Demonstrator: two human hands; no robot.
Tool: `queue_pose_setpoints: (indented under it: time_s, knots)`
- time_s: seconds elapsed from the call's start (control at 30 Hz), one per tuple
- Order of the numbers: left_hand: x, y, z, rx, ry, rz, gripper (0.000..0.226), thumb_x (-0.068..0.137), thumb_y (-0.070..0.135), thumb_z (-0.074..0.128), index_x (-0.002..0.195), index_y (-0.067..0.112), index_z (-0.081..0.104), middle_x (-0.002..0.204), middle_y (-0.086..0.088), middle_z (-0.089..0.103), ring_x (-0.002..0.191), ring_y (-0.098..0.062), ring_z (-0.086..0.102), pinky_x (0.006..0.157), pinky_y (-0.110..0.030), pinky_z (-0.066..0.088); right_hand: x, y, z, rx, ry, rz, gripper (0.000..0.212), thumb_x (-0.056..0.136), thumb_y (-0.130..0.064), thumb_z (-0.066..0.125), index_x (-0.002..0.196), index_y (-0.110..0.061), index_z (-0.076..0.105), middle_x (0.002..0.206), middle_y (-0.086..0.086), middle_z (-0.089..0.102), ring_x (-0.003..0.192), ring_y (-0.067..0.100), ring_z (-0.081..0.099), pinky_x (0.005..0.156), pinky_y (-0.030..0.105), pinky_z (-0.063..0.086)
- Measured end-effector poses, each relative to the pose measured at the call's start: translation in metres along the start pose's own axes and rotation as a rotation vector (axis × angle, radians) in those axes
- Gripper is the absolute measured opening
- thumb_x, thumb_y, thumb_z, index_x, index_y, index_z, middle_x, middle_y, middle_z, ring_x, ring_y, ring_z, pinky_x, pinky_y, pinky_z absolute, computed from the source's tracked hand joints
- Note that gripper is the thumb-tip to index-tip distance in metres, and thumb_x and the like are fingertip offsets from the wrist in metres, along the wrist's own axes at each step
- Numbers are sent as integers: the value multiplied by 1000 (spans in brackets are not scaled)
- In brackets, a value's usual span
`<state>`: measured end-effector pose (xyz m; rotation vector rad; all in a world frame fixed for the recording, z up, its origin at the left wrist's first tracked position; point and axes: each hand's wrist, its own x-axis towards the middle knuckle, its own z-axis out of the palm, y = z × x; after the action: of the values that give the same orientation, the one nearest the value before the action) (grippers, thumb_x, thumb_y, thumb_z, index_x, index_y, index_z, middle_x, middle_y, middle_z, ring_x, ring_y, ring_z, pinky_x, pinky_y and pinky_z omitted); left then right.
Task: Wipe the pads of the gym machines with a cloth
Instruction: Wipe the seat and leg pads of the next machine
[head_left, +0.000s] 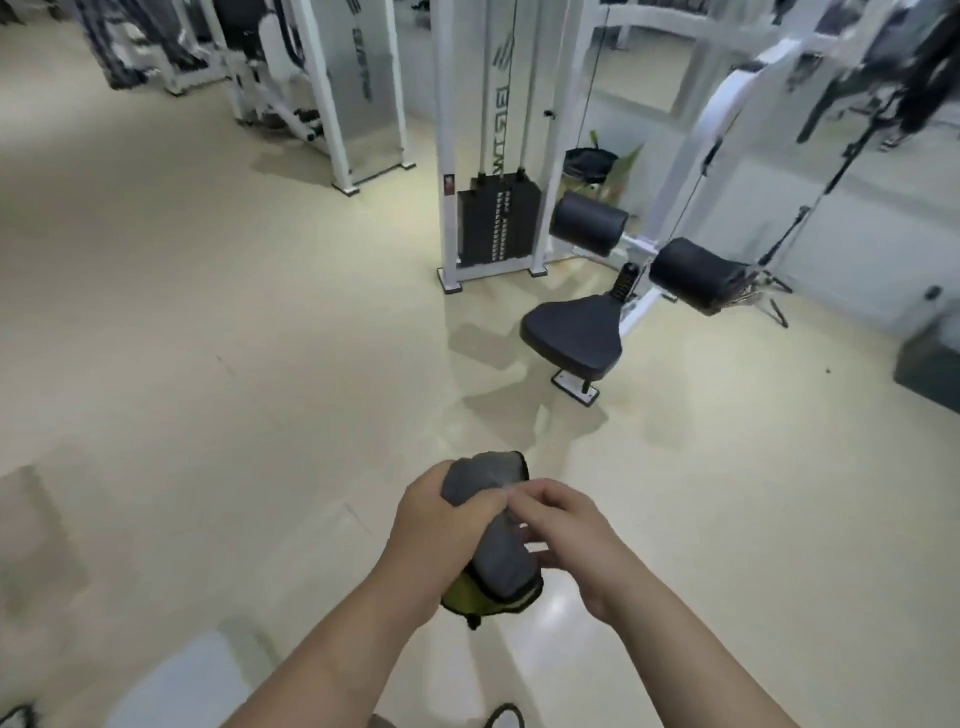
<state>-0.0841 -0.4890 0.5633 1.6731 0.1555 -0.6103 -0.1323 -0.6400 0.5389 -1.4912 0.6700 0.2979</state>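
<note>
A grey cloth (485, 475) with a yellow-green underside is bunched between both hands at the bottom centre. My left hand (441, 525) grips its upper part, and my right hand (563, 530) pinches its middle from the right. Ahead, about a step or two away, stands a white pulldown machine with a black seat pad (574, 335) and two black roller pads, the left roller (587, 222) and the right roller (693, 274). Neither hand touches the machine.
The machine's black weight stack (497, 223) sits in a white frame behind the seat. More white machines (311, 78) stand at the back left. A dark box (930, 364) lies on the floor at the right edge. Beige floor spreads to the left.
</note>
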Motion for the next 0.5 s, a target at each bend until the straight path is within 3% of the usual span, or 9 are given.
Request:
queue_pose_setpoints:
  time_s: [0.13,0.27,0.33,0.4,0.5]
  knots:
    - [42,39,49,-16,-187,-55,27,74,31,78,101,27,72,99,0,78,95,-18,75,90,-41,61,25,-21,-52,141,-11,-13,32,92,-43,75,120,-28,72,114,-2,77,107,14,74,88,32,59]
    - [108,73,84,124,-307,-13,16,76,21,69,92,23,72,92,-6,76,88,-19,73,75,-33,56,79,-50,-96,234,69,-9,27,96,-34,72,121,-23,72,111,7,79,102,22,76,85,35,60]
    - [151,86,96,178,-323,5,18,73,18,67,90,19,71,92,-11,74,82,-19,71,70,-33,54,113,-65,-108,251,99,-2,21,99,-28,69,114,-15,75,106,11,80,100,26,76,88,38,60]
    - [195,98,104,222,-286,15,26,66,21,68,92,18,70,96,-11,74,86,-24,72,72,-36,57,148,-80,-116,221,146,-1,21,101,-25,66,96,-8,76,94,10,80,86,22,74,77,33,58]
    - [275,113,119,224,-293,3,44,63,29,76,106,27,66,109,1,73,104,-14,69,92,-37,58,207,-114,-134,214,237,11,29,102,-21,60,75,-13,68,77,7,71,69,16,63,61,24,47]
